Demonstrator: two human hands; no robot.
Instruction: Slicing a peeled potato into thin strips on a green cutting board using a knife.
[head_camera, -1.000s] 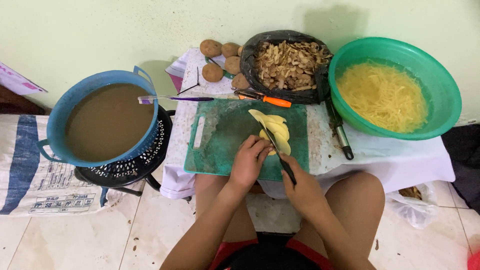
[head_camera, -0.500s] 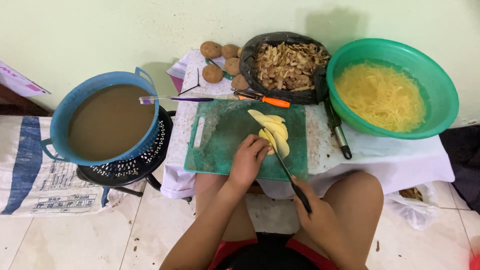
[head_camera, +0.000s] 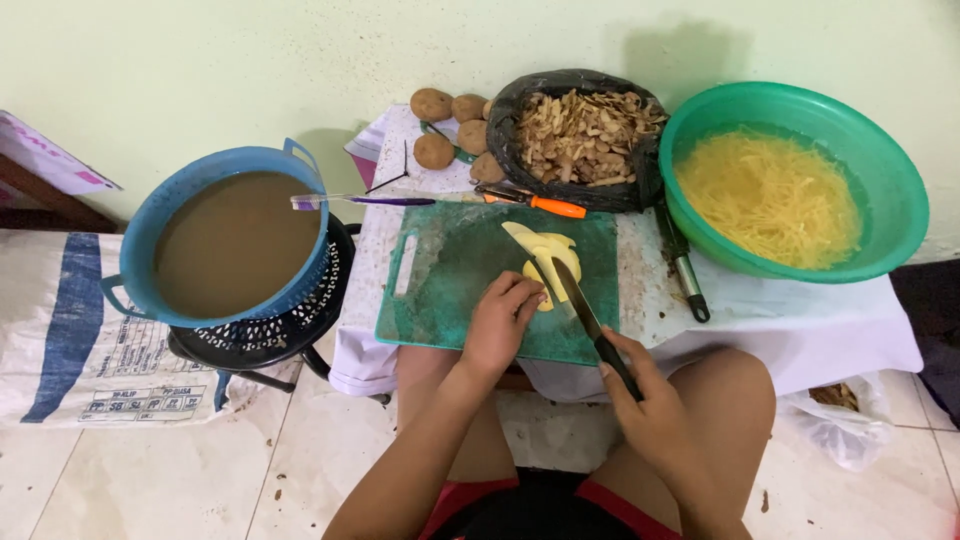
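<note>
Potato slices (head_camera: 548, 262) under left hand (head_camera: 497, 325); knife (head_camera: 590, 320) in right hand (head_camera: 650, 400).

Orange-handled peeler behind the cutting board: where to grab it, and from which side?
Grip the peeler by its orange handle, the right-hand end, coming from above. It lies flat along the far edge of the green board, close against the black bag of peels, so a sideways approach looks blocked. Its dark tool end points left.
</note>
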